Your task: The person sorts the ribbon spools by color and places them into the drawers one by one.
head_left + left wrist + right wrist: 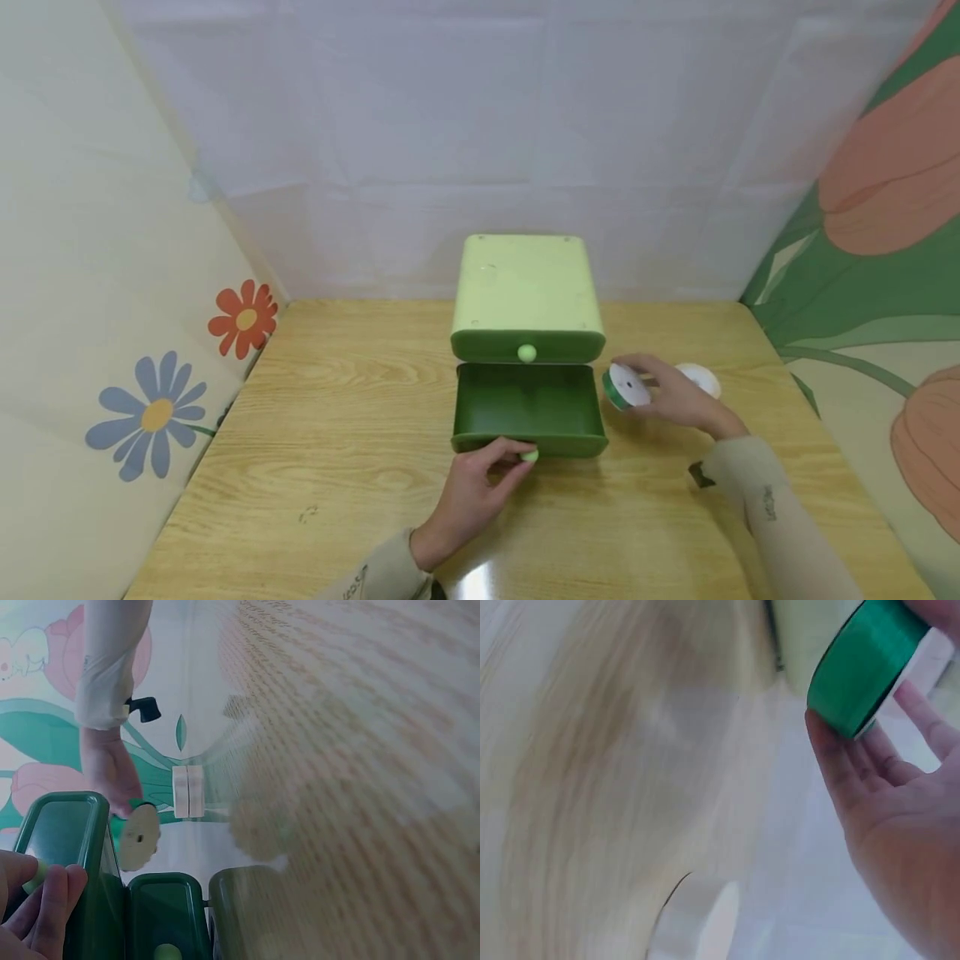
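Observation:
A small two-drawer cabinet (528, 283) with a pale green top stands at the table's middle. Its lower drawer (528, 404) is pulled out, and no contents show inside. My left hand (472, 487) pinches that drawer's light green knob (529, 456) between thumb and fingers. The upper drawer (487, 347) is closed. To the right of the cabinet, my right hand (678, 396) grips a spool of green ribbon (870, 667) by its rim. In the head view the spool's white side faces up, tilted, just beside the open drawer.
A white ribbon spool (699, 380) sits on the wooden table (337, 417) behind my right hand. Close behind the cabinet hangs a white cloth backdrop (375, 150). Flower-printed panels (885, 183) border the table's sides.

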Demonstrator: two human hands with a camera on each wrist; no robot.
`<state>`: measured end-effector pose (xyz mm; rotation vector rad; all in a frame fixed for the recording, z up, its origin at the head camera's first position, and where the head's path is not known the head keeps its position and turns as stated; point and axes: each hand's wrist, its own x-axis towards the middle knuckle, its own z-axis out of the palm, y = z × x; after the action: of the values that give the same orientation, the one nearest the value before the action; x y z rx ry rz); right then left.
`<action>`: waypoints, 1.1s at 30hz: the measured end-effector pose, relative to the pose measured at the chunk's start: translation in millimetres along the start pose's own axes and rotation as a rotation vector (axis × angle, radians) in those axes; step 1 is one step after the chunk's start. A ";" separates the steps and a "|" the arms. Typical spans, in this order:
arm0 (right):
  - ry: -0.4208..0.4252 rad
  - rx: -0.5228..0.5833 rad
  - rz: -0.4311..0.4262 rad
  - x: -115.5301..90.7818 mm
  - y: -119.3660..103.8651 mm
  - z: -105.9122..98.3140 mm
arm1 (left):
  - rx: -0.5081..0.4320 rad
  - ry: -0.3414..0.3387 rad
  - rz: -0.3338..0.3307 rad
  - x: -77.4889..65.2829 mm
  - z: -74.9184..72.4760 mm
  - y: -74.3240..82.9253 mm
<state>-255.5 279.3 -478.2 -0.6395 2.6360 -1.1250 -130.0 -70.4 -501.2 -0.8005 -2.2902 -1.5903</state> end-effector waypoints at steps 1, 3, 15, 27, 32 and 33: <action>-0.002 0.031 -0.014 0.2 -2.6 -0.2 | 0.001 0.001 0.001 -0.1 -0.1 0.0; -0.010 0.089 -0.036 -0.3 -7.9 -1.0 | 0.000 0.003 0.003 -0.3 -0.2 -0.3; -0.045 0.347 -0.216 -8.5 -36.2 -7.3 | 0.002 0.001 0.001 -0.4 -0.4 0.3; -0.117 0.226 -0.337 -7.5 -86.4 2.6 | 0.004 0.007 0.024 -0.9 -0.7 0.7; -0.123 0.135 -0.333 -5.7 -109.4 9.5 | 0.002 0.000 0.014 -0.7 -0.9 0.6; -0.123 0.126 -0.327 -5.2 -113.2 10.9 | 0.000 -0.002 0.012 -0.7 -1.0 0.7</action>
<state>-212.1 205.1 -403.5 -1.1041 2.3912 -1.2778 -129.1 -71.4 -500.6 -0.8141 -2.2828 -1.5849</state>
